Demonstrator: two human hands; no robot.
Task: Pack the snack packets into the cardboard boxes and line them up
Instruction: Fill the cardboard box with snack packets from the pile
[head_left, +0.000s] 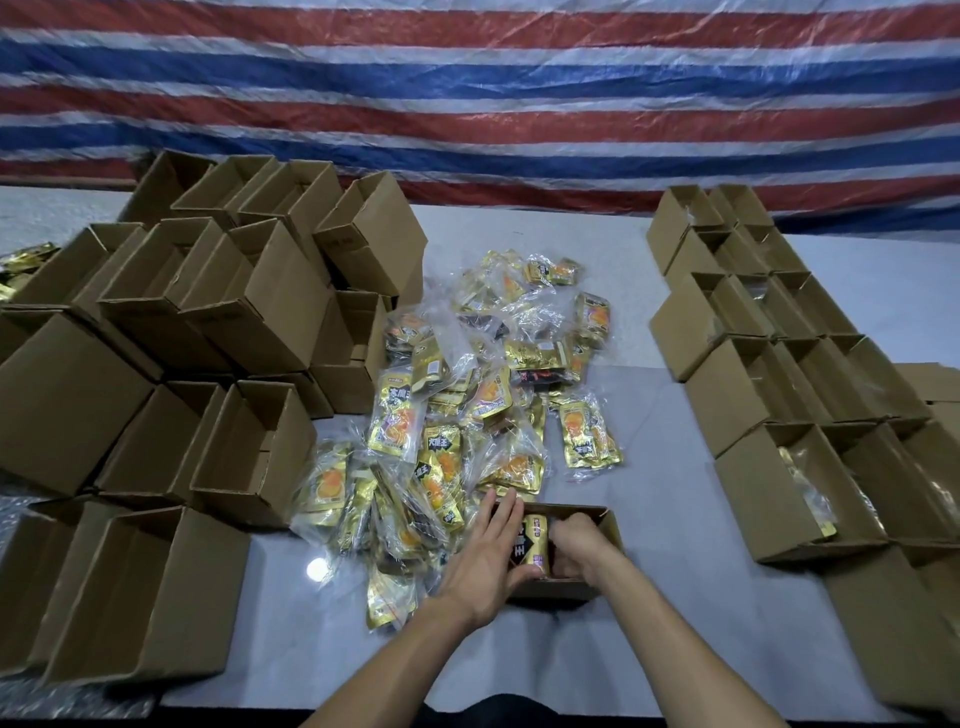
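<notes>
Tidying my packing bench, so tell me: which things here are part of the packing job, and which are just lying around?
Job: left hand, right hand, open box, gold packet inside it, packet pile, empty boxes, filled boxes.
Lying about: striped tarp, speckled sheet.

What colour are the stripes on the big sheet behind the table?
The sheet is striped red, white and blue; head view.

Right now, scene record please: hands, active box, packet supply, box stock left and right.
left hand: straight fingers against the gold packet
right hand: fingers curled inside the open box, grip hidden
packet: upright in that box
loose packets: heap on the table, behind the box
left boxes: open, jumbled stack
right boxes: open, in rows, some with packets
</notes>
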